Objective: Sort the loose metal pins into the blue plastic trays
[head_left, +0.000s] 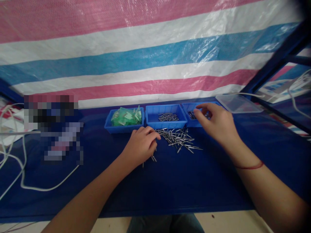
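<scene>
My left hand (142,144) is low over the blue tabletop, its fingers curled in around a few thin metal rivets (154,158) whose ends show below the palm. The fingertips are partly hidden. Just right of it lies a loose pile of silver rivets (178,138) with long thin stems. My right hand (218,124) hovers over the right blue bin (193,124), thumb and forefinger slightly apart with nothing visible between them. Rivets (191,114) lie in that bin, partly covered by the hand. More rivets (168,117) sit in the middle blue bin (166,125).
The left blue bin (122,129) holds green plastic packets (126,116). A clear plastic lid (239,103) lies at the back right. White cables (23,168) trail along the left side, near a blurred-out patch (58,136). Striped plastic sheeting (145,61) hangs behind the bins.
</scene>
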A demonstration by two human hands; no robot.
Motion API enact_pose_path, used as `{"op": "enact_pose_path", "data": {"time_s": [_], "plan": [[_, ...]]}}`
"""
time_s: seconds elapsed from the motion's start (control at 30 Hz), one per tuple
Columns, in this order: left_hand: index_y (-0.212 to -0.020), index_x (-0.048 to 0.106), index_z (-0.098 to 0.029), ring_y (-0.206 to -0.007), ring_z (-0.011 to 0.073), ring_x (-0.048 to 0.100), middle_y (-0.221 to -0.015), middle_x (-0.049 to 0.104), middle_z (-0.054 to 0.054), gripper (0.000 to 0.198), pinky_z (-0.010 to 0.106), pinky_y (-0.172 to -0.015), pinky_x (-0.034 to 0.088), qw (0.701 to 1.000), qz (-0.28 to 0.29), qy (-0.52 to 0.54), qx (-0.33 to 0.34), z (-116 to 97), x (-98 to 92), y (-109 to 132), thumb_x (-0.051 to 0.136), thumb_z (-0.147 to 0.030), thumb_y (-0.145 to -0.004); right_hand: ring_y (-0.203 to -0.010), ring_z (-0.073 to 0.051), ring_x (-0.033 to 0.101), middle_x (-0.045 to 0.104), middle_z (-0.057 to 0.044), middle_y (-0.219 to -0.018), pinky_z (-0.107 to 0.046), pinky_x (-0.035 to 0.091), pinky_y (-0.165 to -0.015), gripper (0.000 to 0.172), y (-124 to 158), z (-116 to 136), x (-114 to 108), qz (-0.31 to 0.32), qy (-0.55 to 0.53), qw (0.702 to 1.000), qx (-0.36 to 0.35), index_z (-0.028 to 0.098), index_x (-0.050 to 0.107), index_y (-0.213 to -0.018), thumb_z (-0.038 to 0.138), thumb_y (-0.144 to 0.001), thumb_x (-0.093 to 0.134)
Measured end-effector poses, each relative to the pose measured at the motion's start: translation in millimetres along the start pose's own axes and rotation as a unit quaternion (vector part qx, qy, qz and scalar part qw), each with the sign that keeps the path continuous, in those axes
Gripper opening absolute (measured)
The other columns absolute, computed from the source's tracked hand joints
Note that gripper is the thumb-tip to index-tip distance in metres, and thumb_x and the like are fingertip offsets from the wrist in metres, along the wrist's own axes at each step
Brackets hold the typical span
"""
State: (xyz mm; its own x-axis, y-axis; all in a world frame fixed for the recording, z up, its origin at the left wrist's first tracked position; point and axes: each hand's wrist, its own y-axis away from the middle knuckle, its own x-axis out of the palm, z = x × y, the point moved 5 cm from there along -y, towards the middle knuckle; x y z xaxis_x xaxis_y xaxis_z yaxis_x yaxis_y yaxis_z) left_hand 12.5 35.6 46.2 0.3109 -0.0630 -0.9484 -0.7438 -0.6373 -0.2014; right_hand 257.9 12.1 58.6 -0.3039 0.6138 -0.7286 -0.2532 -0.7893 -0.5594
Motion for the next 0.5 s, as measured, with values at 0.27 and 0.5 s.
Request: {"op": "enact_pose_path", "data": {"time_s": [0.27, 0.5], "plan": [[-0.099, 0.063, -0.022, -0.075, 0.0177, 0.061, -0.093, 0.062, 0.003, 0.021, 0.028, -0.070, 0.045, 0.991, 0.122, 0.034, -0.046, 20.1, -35.3, 18.5, 0.056, -0.035, -0.083, -0.071, -0.020, 0.060, 0.066, -0.006, -0.077, -0.033, 0.044, -0.070, 0.021, 17.5, 49.5, 10.5, 0.147, -0.097, 0.971, -0.159, 0.020, 0.065, -0.084, 0.034, -0.088, 0.050], [-0.126, 0.051, -0.013, -0.089, 0.0359, 0.065, -0.117, 0.055, 0.018, 0.077, 0.041, -0.076, 0.049, 0.959, 0.191, -0.058, -0.203, 24.4, -34.2, 32.5, 0.073, -0.054, -0.065, -0.066, -0.020, 0.061, 0.065, -0.007, -0.081, -0.032, 0.043, -0.059, 0.043, 32.2, 43.5, 15.0, 0.221, 0.039, 0.965, -0.138, 0.020, 0.068, -0.095, 0.058, -0.078, 0.058]]}}
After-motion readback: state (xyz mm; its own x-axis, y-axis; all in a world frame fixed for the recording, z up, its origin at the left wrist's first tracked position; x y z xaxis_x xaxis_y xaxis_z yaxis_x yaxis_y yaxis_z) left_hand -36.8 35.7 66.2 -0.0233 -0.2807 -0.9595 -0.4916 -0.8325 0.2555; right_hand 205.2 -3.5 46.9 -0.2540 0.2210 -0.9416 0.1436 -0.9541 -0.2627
